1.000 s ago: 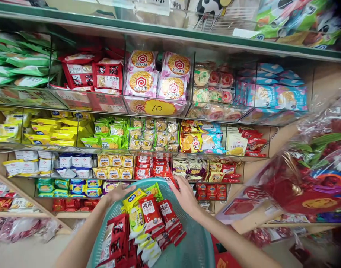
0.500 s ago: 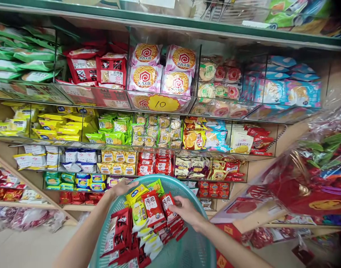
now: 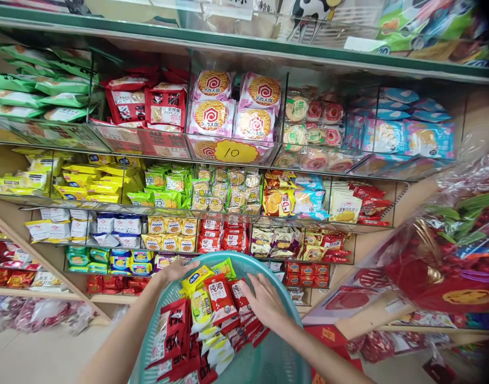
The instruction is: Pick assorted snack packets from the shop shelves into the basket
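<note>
A teal plastic basket (image 3: 282, 341) holds several snack packets at the bottom centre. My left hand (image 3: 176, 271) is closed on its upper left rim. Inside, my right hand (image 3: 264, 298) is open, fingers extended beside the right-hand red-and-white packets (image 3: 241, 298). Another red-and-white packet (image 3: 220, 300) lies just left of these, next to a yellow-green packet (image 3: 201, 308). Above them are a yellow packet (image 3: 197, 278) and a green one (image 3: 225, 268). Dark red packets (image 3: 172, 333) fill the basket's left side.
Glass-fronted shelves (image 3: 228, 48) of packaged snacks stand ahead, with a yellow price tag (image 3: 236, 151) on the upper row. Plastic-wrapped red goods (image 3: 440, 261) jut out at the right. Bagged items (image 3: 48, 312) lie at the lower left, above the tiled floor (image 3: 32, 354).
My right hand has let go of the red-and-white packet, and its fingers have spread and moved slightly up. The shelves appear slightly lower in view.
</note>
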The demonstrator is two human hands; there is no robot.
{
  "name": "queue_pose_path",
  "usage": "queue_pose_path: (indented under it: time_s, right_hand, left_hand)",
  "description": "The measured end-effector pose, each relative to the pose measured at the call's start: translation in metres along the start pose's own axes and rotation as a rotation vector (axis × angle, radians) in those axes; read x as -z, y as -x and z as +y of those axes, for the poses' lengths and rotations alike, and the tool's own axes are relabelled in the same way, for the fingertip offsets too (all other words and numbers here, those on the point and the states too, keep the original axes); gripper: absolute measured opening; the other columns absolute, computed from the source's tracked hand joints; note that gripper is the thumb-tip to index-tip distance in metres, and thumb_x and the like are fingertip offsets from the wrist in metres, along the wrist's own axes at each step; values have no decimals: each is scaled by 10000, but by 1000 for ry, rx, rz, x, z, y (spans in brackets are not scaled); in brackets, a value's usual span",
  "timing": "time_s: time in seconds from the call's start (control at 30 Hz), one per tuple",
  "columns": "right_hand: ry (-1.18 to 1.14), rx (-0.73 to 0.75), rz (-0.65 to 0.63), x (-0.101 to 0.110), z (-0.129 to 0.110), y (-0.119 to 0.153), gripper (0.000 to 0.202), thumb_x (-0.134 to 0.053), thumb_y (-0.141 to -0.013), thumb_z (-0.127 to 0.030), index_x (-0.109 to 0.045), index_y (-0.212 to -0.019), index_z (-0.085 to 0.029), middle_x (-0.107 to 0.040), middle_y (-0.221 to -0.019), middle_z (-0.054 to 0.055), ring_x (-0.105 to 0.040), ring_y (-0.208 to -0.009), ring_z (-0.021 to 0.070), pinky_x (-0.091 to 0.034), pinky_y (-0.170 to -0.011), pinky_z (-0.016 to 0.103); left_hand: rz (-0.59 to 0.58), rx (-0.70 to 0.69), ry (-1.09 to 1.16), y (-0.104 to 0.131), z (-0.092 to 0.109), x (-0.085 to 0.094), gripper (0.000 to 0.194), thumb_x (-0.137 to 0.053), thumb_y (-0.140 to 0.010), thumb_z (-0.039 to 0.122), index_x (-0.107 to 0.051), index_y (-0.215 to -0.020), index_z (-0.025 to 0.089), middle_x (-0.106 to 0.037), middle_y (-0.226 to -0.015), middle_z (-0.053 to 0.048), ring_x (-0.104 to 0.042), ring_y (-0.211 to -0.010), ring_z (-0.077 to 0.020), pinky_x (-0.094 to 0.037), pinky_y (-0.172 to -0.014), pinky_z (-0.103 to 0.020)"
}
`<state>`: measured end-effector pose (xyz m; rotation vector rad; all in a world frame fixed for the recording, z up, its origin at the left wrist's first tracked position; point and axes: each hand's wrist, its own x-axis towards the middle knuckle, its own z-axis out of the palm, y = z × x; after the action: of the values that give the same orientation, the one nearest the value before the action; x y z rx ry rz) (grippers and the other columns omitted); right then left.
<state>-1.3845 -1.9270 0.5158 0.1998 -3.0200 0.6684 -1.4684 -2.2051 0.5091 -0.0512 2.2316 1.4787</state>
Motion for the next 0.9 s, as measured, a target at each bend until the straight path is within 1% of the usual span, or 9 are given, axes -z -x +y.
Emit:
queue_pose_path:
  time_s: [0.1, 0.17, 0.3, 0.37, 0.43, 0.53, 0.7, 0.8, 0.9]
  right_hand:
    - [0, 62, 26, 9, -23, -6, 655, -227, -820, -615, -360, -1309, -199, -489, -1223, 132, -439, -1129, 293, -346, -900, 434]
    - [-13, 114, -11, 10, -41, -9, 707, -272, -792, -643, -283, -1346, -205, -503, -1215, 142, -473, -1095, 303, -362, -876, 448]
    - [17, 163, -97, 1, -69, -12, 875, -437, -691, -675, -204, -1373, -178, -498, -1211, 197, -523, -1029, 336, -398, -815, 456]
    - [51, 151, -118, -6, -76, -13, 894, -527, -668, -603, -189, -1376, -176, -478, -1230, 215, -531, -1021, 343, -405, -802, 448]
    - [69, 128, -133, -9, -79, -14, 845, -557, -683, -482, -178, -1377, -182, -496, -1211, 207, -556, -983, 330, -415, -781, 428]
    - [45, 123, -125, -3, -78, -16, 770, -517, -712, -393, -184, -1374, -184, -527, -1176, 179, -581, -936, 296, -425, -743, 382]
    - [-9, 80, -119, 25, -54, -22, 728, -461, -741, -453, -200, -1366, -186, -594, -1047, 117, -593, -859, 232, -419, -673, 302]
    - [43, 45, -96, 34, -35, -27, 657, -464, -739, -447, -301, -1322, -193, -589, -1053, 111, -580, -897, 237, -413, -693, 305]
    - [111, 19, -134, 30, -26, -28, 621, -479, -729, -437, -369, -1281, -174, -579, -1081, 134, -566, -939, 263, -414, -720, 335]
  left_hand:
    - [8, 1, 27, 1, 0, -1, 622, -632, -488, 659, -695, -836, 147, -698, -902, -76, -631, -864, -241, -465, -777, -279]
    - [-15, -3, 55, 1, 0, -1, 643, -612, -497, 678, -693, -840, 140, -702, -871, -84, -640, -828, -239, -475, -759, -290]
    - [-59, -21, 99, 3, 2, -1, 623, -603, -517, 677, -689, -838, 150, -707, -844, -64, -640, -836, -241, -485, -744, -284]
    - [-54, -26, 98, 3, 3, -1, 606, -610, -517, 670, -689, -820, 152, -707, -849, -64, -638, -842, -245, -486, -743, -280]
    - [-46, -28, 84, 3, 2, -1, 604, -612, -517, 668, -688, -817, 149, -706, -860, -69, -638, -840, -247, -485, -744, -285]
    - [-38, -27, 61, 1, 1, -1, 609, -607, -523, 670, -686, -829, 150, -704, -866, -68, -636, -843, -245, -479, -753, -285]
    - [10, -10, -4, -3, -3, 0, 587, -625, -524, 643, -692, -826, 144, -704, -869, -66, -625, -876, -241, -459, -783, -273]
    - [26, -9, -33, -4, -4, 1, 595, -622, -527, 640, -694, -851, 146, -700, -896, -62, -620, -893, -241, -448, -800, -272]
    - [14, -19, -38, -2, -3, 1, 610, -631, -516, 635, -695, -863, 137, -702, -880, -65, -616, -899, -243, -444, -807, -275]
